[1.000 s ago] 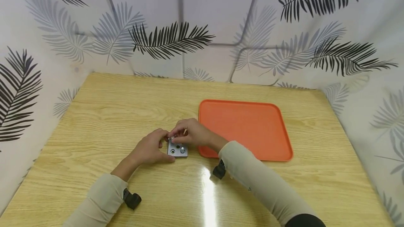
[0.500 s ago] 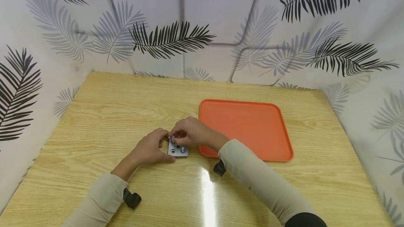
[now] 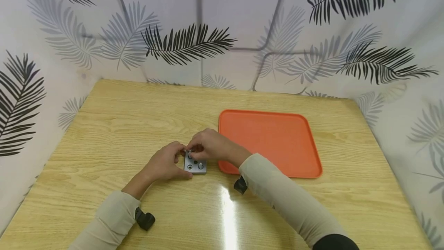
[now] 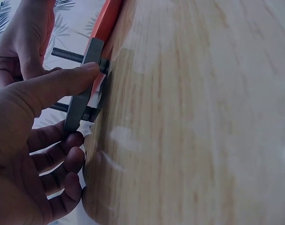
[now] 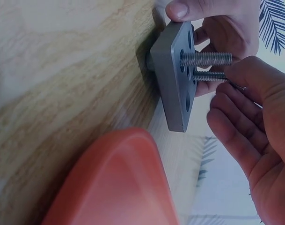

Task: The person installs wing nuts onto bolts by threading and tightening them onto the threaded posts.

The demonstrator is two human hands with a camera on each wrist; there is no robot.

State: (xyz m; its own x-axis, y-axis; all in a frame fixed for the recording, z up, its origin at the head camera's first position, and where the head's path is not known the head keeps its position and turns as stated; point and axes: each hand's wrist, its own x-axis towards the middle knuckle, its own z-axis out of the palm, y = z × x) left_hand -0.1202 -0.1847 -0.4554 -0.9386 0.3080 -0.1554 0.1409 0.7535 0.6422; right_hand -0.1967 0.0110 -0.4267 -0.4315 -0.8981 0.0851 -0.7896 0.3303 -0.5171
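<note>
A grey metal plate [image 3: 197, 170] with several holes lies level at the table's middle. Two threaded bolts stand up through it: one bolt [image 5: 208, 58] at the near right, another bolt [image 5: 210, 76] at the far left. Their bolt heads [image 4: 90, 114] show under the plate, between it and the table. My left hand [image 3: 165, 163] grips the plate by its left side, thumb at the near edge and fingers at the far corner. The thumb and fingers of my right hand [image 3: 213, 146] pinch the top end of the far bolt; the fingertips partly hide it.
An orange-red tray [image 3: 270, 142] sits right behind my right wrist, its left rim close to the plate. The wooden table [image 3: 138, 119] meets a leaf-patterned cloth [image 3: 194, 10] at the back and sides. Black wrist cameras [image 3: 145, 219] hang under both sleeves.
My right fingers have shifted slightly about the far bolt's top, and a shiny bit between them shows less. My left hand and the plate stay in place.
</note>
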